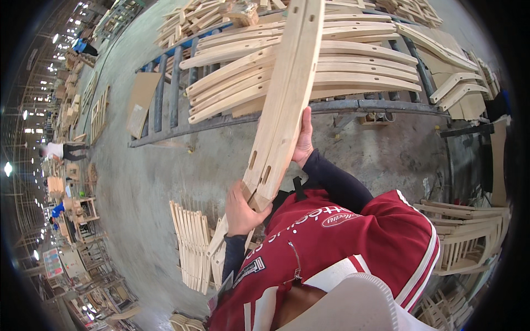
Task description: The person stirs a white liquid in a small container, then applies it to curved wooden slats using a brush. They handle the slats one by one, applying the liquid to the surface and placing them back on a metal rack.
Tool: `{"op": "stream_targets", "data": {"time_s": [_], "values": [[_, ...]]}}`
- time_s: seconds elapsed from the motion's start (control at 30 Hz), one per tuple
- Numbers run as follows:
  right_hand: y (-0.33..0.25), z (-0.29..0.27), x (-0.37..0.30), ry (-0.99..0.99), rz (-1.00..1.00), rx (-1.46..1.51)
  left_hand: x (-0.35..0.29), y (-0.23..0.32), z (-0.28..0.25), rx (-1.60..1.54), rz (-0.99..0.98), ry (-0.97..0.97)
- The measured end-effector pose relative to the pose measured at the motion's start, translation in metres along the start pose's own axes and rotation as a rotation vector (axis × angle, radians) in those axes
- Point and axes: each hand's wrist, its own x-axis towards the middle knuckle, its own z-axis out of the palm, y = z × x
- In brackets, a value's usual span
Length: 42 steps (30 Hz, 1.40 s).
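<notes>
A pair of long, pale wooden slats point(284, 105) lies side by side in my hands, with a seam running between them. Oblong slots show near both ends. My left hand point(243, 209) is closed round the near end, thumb on one side and fingers on the other. Farther up the right edge, my right hand point(303, 140) grips the slats, its fingers partly hidden behind the wood. Beyond them, several curved slotted wooden slats point(367, 63) rest in rows on a roller conveyor point(221, 122).
A cardboard sheet point(142, 105) leans on the conveyor's left end. Wooden frames point(190, 245) stand on the floor at lower left, and more curved frames point(466, 237) are stacked at right. Other people point(63, 150) are far off at left, among benches and wooden parts.
</notes>
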Motion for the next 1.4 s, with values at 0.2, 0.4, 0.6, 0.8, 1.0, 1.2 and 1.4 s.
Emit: {"op": "stream_targets", "data": {"time_s": [0.2,0.4,0.6,0.8,1.0,1.2,1.4], "values": [[-0.056,-0.026,0.059,0.009,-0.255,0.053,0.128,-0.016,-0.002,-0.09,0.174,-0.169],[-0.107,-0.031,0.165,-0.002,-0.392,-0.042,0.303,-0.05,-0.011,-0.03,0.402,-0.252],[-0.18,-0.042,0.262,0.036,-0.425,0.012,0.498,-0.049,-0.019,0.124,0.603,-0.352],[-0.254,-0.078,0.303,0.541,-0.486,-0.163,0.646,-0.047,0.037,0.218,0.893,-0.315],[-0.246,-0.021,0.28,0.705,-0.364,-0.81,0.708,-0.06,0.097,0.303,0.965,-0.275],[-0.253,-0.038,0.325,0.764,-0.434,-1.647,0.72,-0.108,0.163,0.24,0.824,-0.48],[-0.394,-0.158,0.358,0.682,-0.341,-2.872,0.707,-0.091,0.175,-0.003,0.806,-0.479]]}}
